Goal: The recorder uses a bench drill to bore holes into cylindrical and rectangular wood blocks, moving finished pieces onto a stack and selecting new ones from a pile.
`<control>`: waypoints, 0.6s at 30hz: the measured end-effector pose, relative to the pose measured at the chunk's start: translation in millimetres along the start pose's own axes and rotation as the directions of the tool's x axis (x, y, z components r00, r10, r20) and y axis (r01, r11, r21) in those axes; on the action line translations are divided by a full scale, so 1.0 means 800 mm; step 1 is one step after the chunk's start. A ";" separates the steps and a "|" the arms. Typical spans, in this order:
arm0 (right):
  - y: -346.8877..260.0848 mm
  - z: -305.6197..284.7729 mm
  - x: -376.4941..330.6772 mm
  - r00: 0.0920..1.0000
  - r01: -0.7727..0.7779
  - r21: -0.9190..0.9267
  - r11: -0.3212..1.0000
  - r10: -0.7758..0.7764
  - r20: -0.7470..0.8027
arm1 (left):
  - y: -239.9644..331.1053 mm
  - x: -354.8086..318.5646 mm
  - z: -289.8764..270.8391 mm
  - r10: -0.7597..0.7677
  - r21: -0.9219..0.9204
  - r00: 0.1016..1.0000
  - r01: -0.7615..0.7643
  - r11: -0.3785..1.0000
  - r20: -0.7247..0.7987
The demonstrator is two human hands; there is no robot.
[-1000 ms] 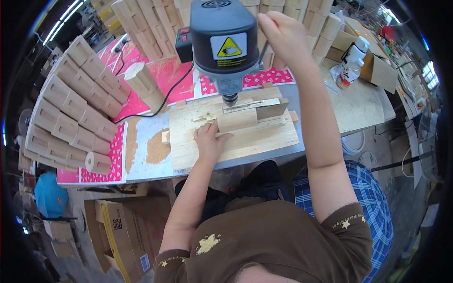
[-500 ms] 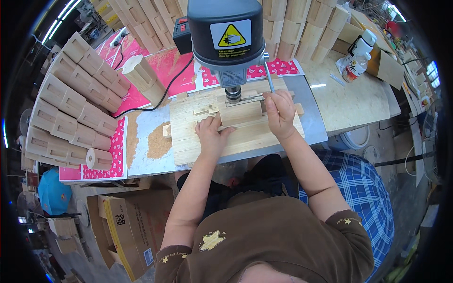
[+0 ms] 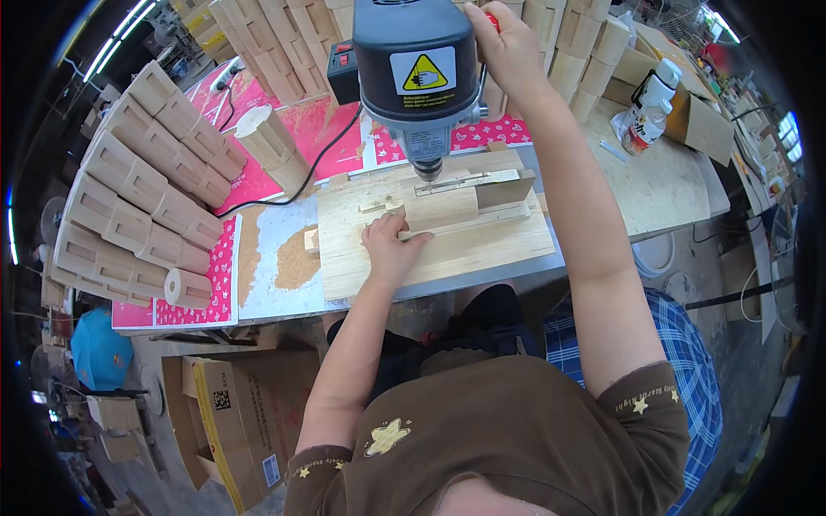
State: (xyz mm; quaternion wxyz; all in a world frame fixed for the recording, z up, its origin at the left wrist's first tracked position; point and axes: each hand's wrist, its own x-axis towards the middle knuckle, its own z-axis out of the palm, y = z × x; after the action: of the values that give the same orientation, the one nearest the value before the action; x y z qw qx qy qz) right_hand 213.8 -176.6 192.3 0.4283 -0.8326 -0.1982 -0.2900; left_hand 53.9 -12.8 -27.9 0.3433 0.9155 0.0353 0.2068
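My left hand (image 3: 392, 252) grips the left end of a pale wooden block (image 3: 440, 206), thumb along its near side. The block sits in a wooden jig on a flat wooden board (image 3: 465, 251). A metal strip (image 3: 465, 182) lies along the jig's top. Above the block hangs the chuck (image 3: 428, 168) of a dark drill press (image 3: 416, 73), with a thin bit showing beneath it. Beside the drill housing, my right hand (image 3: 509, 53) is closed around the raised lever handle (image 3: 492, 22), whose red end shows between the fingers. Most of the lever is hidden.
Stacked slotted wooden cylinders (image 3: 142, 185) stand left, with more behind the drill. One cylinder (image 3: 274, 150) stands near the black cable (image 3: 331, 146). Sawdust (image 3: 297, 260) lies left of the board. Bottles (image 3: 647, 125) and an open carton (image 3: 701, 120) are at right; another carton (image 3: 245, 413) is below.
My right hand has moved up and away from beside the block to the drill's top, the lever swinging up with it. The chuck appears higher. My left hand stays at the block.
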 end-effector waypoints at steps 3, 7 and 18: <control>0.022 0.001 -0.029 0.993 0.113 0.342 0.933 -0.114 -0.016 | 0.006 0.005 -0.003 -0.061 -0.071 0.997 0.063 0.995 0.037; 0.086 -0.004 -0.132 0.956 0.135 0.085 0.987 -0.153 0.249 | 0.004 0.007 -0.009 -0.058 -0.078 0.996 0.062 0.995 0.063; 0.102 -0.033 -0.218 0.857 0.278 -0.242 0.930 -0.126 0.499 | -0.066 -0.063 -0.141 -0.132 -0.393 0.989 0.098 0.914 -0.061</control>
State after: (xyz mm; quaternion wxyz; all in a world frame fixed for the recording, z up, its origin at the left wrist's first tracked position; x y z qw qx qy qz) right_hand 121.5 -258.3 42.3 0.1992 -0.9082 -0.3372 -0.1478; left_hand -33.7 86.4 -3.0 0.5280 0.8155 0.0621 0.2286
